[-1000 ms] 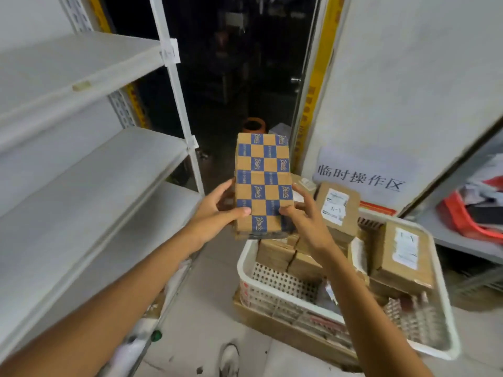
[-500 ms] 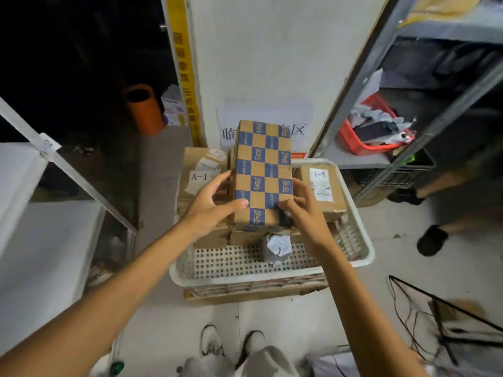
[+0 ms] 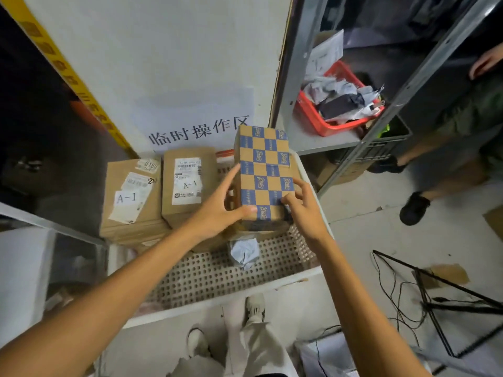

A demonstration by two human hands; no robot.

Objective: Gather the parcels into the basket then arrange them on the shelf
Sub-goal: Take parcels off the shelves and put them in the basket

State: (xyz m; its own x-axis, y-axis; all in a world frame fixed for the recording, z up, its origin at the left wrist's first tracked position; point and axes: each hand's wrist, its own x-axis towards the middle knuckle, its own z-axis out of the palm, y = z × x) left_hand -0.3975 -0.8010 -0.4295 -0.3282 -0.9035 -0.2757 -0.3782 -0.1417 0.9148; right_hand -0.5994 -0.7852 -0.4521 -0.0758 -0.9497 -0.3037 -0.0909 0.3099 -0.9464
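I hold the checkered parcel (image 3: 265, 172) in both hands. My left hand (image 3: 220, 210) clamps its left side with the thumb across the near edge, and my right hand (image 3: 302, 205) pinches its near right corner. The parcel is low over the rear right part of the white perforated basket (image 3: 231, 297), above other brown cartons. I cannot tell whether it already rests on them. One second ago I held it high, next to the white shelf (image 3: 21, 268), which filled the left of the view. Since then my view has swung away from the shelf and down onto the basket, and the parcel has come down with it. Judgement: this parcel is going back to the basket stack or being re-gripped, so the arranging step remains open. The parcels marked A-1 (image 3: 187, 180) stand just left of it, placed as they were half a second ago.
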